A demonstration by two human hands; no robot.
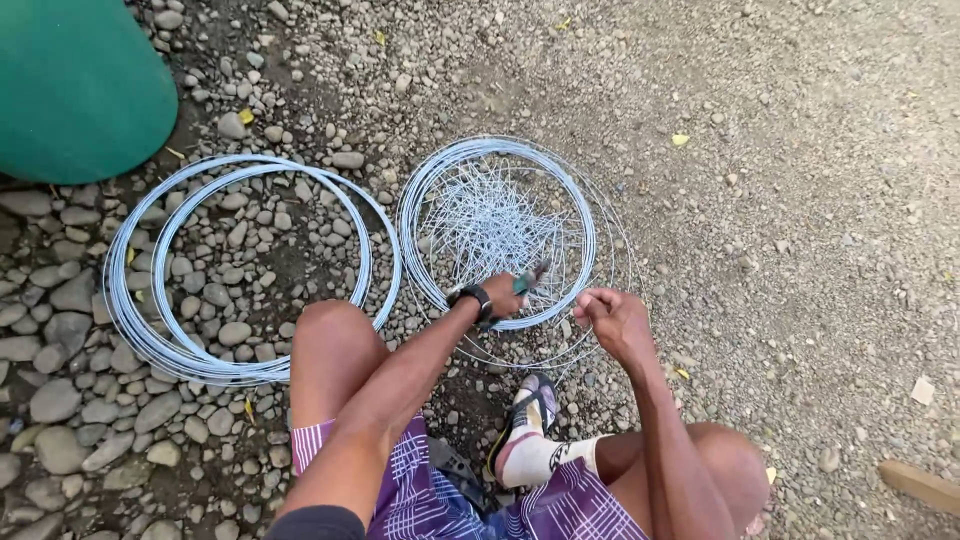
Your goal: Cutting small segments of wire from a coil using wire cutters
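Fingers [598,300] of the right hand [612,318] pinch a wire strand; the left hand [503,296] grips green-handled pliers [528,280] over the wire coil [500,235] lying on gravel ground [800,220], beside a second coil [245,265].

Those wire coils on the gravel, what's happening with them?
A person sits on the stony ground. Their left hand grips a green-handled cutting tool over the right-hand wire coil, which has a heap of short cut wire pieces inside. Their right hand pinches a wire strand at the coil's edge. A larger coil lies untouched alongside.
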